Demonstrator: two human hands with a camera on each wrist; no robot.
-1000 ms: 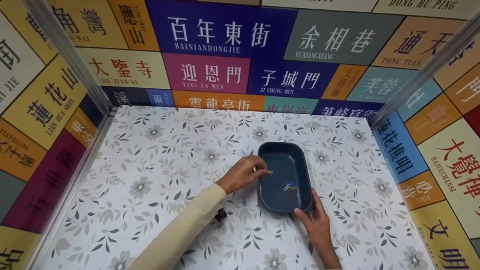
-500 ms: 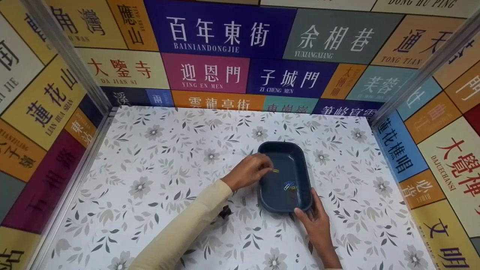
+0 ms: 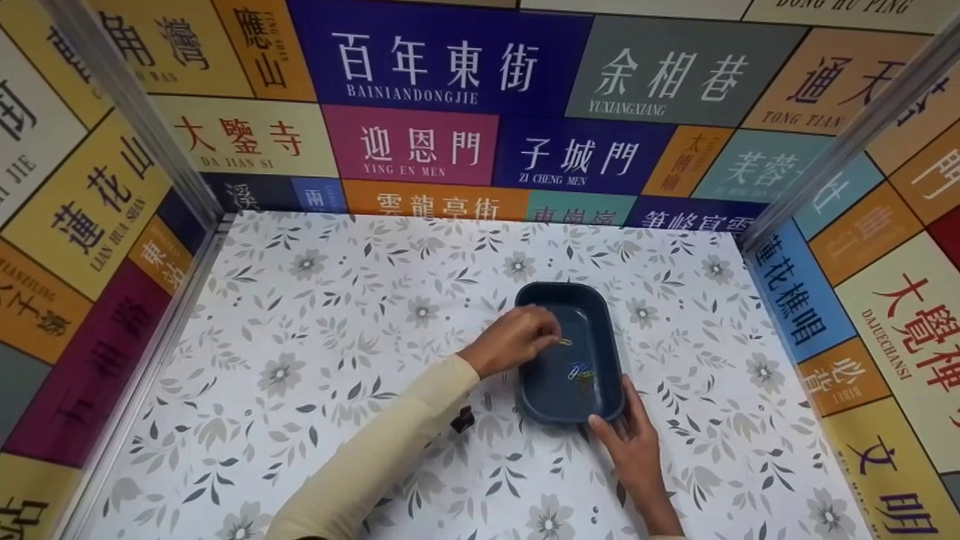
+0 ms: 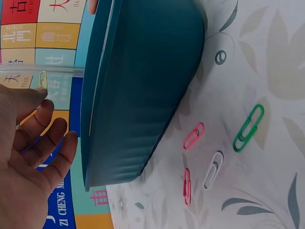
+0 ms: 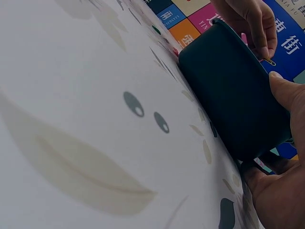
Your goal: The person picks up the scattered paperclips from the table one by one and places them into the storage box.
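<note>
The left hand [image 3: 511, 341] keeps its grip pinched on a yellow paper clip [image 3: 565, 342] over the inside of a dark blue tray [image 3: 547, 407], where a few other clips [image 3: 577, 371] lie. The right hand [image 3: 634, 442] grips the tray's near right corner, while two pink clips [image 4: 194, 136], a white clip [image 4: 213, 170] and a green clip [image 4: 248, 128] lie on the table [image 3: 337, 300] beside it.

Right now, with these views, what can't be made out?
Clip pile: too small to count in the head view; the walls of the tray hide it in both wrist views.
Yellow clip: one end hidden by the thumb of the left hand in the left wrist view.
Right hand: partly cut off by the right wrist view's right edge.
Dark object beside the sleeve: too small to identify in the head view.
</note>
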